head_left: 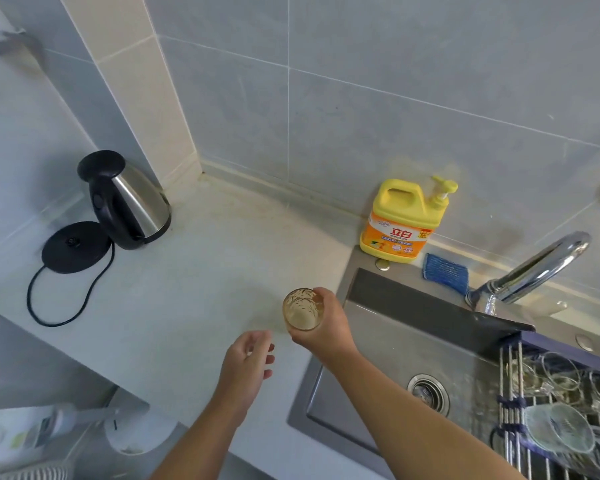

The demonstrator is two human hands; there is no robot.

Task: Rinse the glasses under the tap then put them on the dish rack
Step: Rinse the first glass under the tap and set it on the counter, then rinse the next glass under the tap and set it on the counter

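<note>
hands: right hand (326, 320) grips amber glass (302, 309) | left hand (246, 362) loosely spread, holding nothing, above counter (194, 306)

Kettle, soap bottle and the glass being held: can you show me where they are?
Kettle (136, 202): head view, on its shiny steel side.
Soap bottle (399, 234): head view, on its orange label.
Glass (300, 309): head view, on the round end facing the camera.
</note>
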